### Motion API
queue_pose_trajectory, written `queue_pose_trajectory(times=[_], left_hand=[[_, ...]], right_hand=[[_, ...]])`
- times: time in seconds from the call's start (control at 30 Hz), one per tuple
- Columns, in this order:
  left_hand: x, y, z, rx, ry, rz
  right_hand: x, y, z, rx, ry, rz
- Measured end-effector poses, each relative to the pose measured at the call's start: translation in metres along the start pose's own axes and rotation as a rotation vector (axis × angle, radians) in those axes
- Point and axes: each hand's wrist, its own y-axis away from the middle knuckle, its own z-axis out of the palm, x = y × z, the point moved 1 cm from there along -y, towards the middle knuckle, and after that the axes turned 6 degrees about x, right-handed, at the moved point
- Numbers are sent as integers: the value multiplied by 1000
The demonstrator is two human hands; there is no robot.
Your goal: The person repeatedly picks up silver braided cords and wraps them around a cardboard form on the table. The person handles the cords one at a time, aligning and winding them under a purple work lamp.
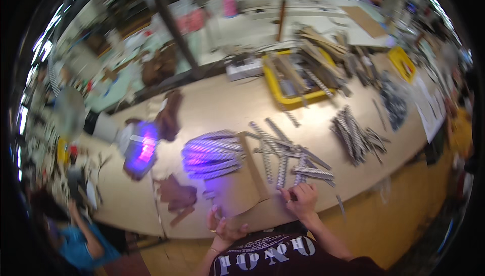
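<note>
My left hand [227,231] is at the table's near edge, by the lower end of a brown cardboard sheet [235,190]. Its fingers are curled; blur hides what they hold. A small grey piece [208,194] lies just beyond it. My right hand [301,199] is closed in a pinch beside the near ends of loose patterned strips [282,172]. Whether a strip end is between its fingers cannot be made out. A bundle of grey-and-white braided strips [213,154] rests on the cardboard's far end under violet light. A short stack of strips [313,173] lies just past my right hand.
A lamp [141,149] glows violet at the left, near brown fabric-like pieces [177,193]. A yellow bin [275,91] full of strips stands at the back. Another strip pile [351,134] and a dark plastic bag [393,102] lie right. A person in blue [83,243] sits lower left.
</note>
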Motion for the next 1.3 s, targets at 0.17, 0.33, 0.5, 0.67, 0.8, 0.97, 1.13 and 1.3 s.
queue_pose_trajectory(times=[0.17,0.33,0.5,0.67,0.8,0.97,1.13,1.3], left_hand=[[3,-34,-21,114,-437,-391],[-20,-68,-25,-182,-194,-605],[-10,-72,-28,-210,-180,-660],[9,-110,-43,-72,-491,-240],[-3,-163,-31,-170,-632,-22],[-26,-194,6,-489,-560,10],[-27,-182,20,-481,-370,-91],[-29,-168,16,-331,-338,-127]], right_hand=[[4,1,0,-27,-97,-10],[8,0,-1,-86,-195,40],[10,0,-2,-118,-219,46],[9,-1,-1,-123,-244,79],[11,2,0,-121,-237,76],[15,5,7,-88,-209,73],[9,5,6,-104,-153,89],[7,9,4,-116,-170,152]])
